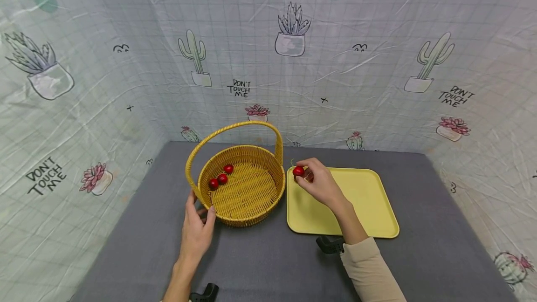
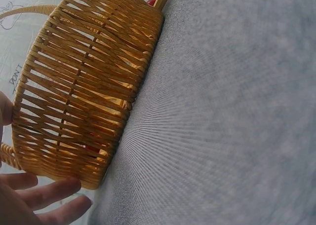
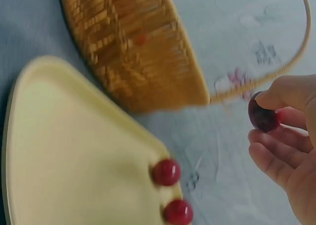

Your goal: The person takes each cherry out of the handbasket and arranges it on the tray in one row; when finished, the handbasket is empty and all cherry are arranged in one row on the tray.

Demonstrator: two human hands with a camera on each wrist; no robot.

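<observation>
fingers and thumb of the right hand (image 1: 320,185) pinch a red cherry (image 1: 298,171), which i see held over the far left corner of the yellow tray (image 1: 348,199). i judge the cherry light, smooth and likely slippery, given its gloss; whether it is real or moulded, i cannot tell from here. i would take it round its middle with soft pads, firm enough that it does not squirt away, gentle enough not to bruise it. my right wrist view shows two loose cherries (image 3: 166,172) at the tray's edge, near each other. farther out, the left hand (image 1: 198,227) holds the wicker basket (image 1: 245,220), thumb at the rim, fingers along the outer wall. i expect the basket to be light and fairly stiff, best steadied by that rim, with the arched handle (image 1: 278,150) for lifting. three more cherries (image 1: 222,179) lie inside, towards its left wall. grey cloth (image 1: 268,255) spreads beneath basket and tray, and i see a cactus-print sheet (image 1: 251,27) hanging behind.
</observation>
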